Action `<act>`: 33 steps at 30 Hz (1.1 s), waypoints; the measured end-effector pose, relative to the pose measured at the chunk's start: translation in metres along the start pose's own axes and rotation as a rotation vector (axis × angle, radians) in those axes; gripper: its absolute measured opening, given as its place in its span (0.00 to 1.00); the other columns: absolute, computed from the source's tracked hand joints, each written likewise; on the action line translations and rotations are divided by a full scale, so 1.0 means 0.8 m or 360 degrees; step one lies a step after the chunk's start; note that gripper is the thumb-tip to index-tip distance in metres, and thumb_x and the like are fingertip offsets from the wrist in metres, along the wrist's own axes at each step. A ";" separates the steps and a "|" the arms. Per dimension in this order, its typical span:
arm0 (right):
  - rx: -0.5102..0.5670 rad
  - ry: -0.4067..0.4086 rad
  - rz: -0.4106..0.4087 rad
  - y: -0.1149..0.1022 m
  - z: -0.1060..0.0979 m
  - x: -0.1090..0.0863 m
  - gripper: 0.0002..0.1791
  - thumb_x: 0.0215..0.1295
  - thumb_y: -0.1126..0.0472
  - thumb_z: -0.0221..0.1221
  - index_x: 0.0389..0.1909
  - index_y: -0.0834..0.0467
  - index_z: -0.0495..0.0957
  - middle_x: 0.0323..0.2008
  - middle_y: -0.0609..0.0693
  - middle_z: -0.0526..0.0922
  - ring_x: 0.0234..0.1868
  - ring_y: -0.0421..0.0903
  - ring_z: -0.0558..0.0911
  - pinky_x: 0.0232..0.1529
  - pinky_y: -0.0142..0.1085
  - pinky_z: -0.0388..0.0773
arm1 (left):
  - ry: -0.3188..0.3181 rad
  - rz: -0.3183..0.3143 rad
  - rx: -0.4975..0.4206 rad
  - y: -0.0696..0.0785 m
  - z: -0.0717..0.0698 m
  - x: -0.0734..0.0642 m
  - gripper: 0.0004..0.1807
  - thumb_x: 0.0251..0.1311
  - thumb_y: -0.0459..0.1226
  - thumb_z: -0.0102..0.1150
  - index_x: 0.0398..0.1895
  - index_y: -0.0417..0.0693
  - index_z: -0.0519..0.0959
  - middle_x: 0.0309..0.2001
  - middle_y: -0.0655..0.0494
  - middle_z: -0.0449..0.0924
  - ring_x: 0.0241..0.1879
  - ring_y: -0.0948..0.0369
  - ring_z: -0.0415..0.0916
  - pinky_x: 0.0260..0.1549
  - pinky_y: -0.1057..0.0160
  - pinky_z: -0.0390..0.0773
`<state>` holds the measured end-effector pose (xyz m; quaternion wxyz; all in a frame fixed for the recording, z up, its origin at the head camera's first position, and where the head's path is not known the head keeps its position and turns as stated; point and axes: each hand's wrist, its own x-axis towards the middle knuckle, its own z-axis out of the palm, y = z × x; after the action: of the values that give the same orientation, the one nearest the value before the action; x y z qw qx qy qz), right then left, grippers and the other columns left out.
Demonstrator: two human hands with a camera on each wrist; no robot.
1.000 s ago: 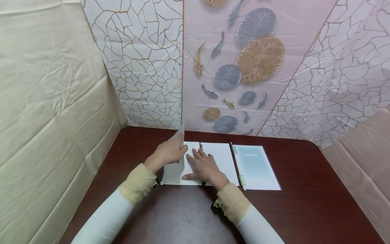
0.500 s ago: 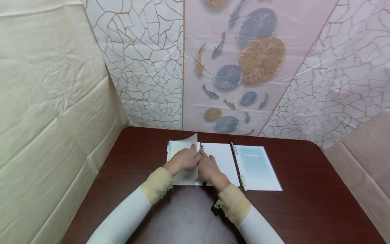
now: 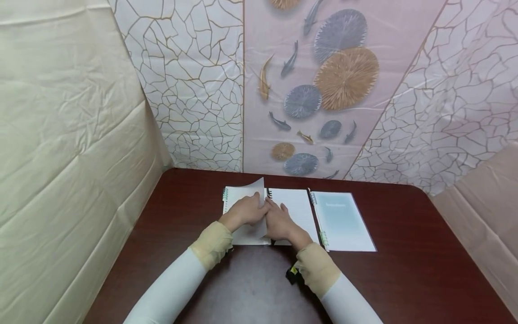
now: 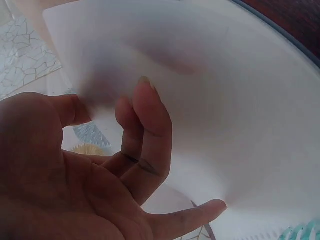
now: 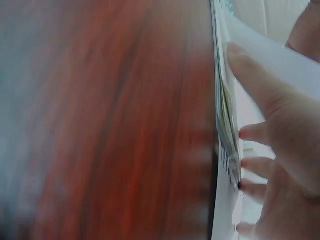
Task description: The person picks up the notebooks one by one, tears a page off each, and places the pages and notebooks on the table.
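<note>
An open ring-bound notebook (image 3: 293, 204) with lined white pages lies in the middle of the table in the head view. My left hand (image 3: 244, 210) holds a raised page (image 3: 259, 183) by its free edge, over the left half. In the left wrist view that page (image 4: 250, 115) curves up, with the left little finger's tip against it. My right hand (image 3: 280, 223) rests on the notebook close beside the raised page. The right wrist view shows my right hand (image 5: 285, 135) with its thumb extended and its fingertips spread along the paper near the rings.
A blue-and-white cover (image 3: 341, 220) with green rings along its left side lies right of the lined pages. The dark red-brown table (image 3: 421, 252) extends around the notebook. Patterned cloth (image 3: 202, 90) hangs behind the table, and a beige cloth (image 3: 81, 157) stands at the left.
My left hand has moved right, swinging the raised page over toward the rings and close to my right hand. My right hand has shifted slightly right, its fingers less spread.
</note>
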<state>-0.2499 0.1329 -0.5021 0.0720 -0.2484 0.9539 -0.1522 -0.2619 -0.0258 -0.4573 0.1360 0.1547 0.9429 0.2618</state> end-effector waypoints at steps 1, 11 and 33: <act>0.0059 0.0014 -0.0020 0.003 -0.001 -0.001 0.47 0.58 0.55 0.75 0.77 0.64 0.68 0.81 0.60 0.61 0.83 0.59 0.54 0.75 0.72 0.50 | -0.0002 -0.0005 -0.0007 0.000 0.000 0.000 0.40 0.82 0.51 0.43 0.80 0.27 0.57 0.56 0.33 0.83 0.43 0.50 0.85 0.50 0.52 0.83; 0.0315 0.0116 -0.0087 0.033 -0.019 -0.020 0.40 0.62 0.63 0.69 0.77 0.62 0.70 0.83 0.60 0.58 0.83 0.59 0.54 0.77 0.70 0.49 | -0.0042 -0.0065 0.0148 -0.004 0.005 -0.001 0.39 0.80 0.50 0.51 0.81 0.31 0.58 0.56 0.35 0.84 0.47 0.47 0.86 0.49 0.47 0.84; -0.0303 0.0736 0.0120 0.070 -0.073 -0.066 0.59 0.62 0.20 0.58 0.87 0.43 0.49 0.86 0.57 0.44 0.85 0.63 0.43 0.78 0.68 0.37 | 0.0720 0.0381 0.0504 -0.015 -0.020 -0.015 0.53 0.62 0.70 0.63 0.83 0.54 0.63 0.71 0.46 0.70 0.68 0.46 0.69 0.62 0.43 0.76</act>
<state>-0.2422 0.2207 -0.4622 -0.1664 -0.1769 0.9636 -0.1116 -0.2586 -0.0470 -0.4485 -0.1353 0.2216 0.9534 0.1534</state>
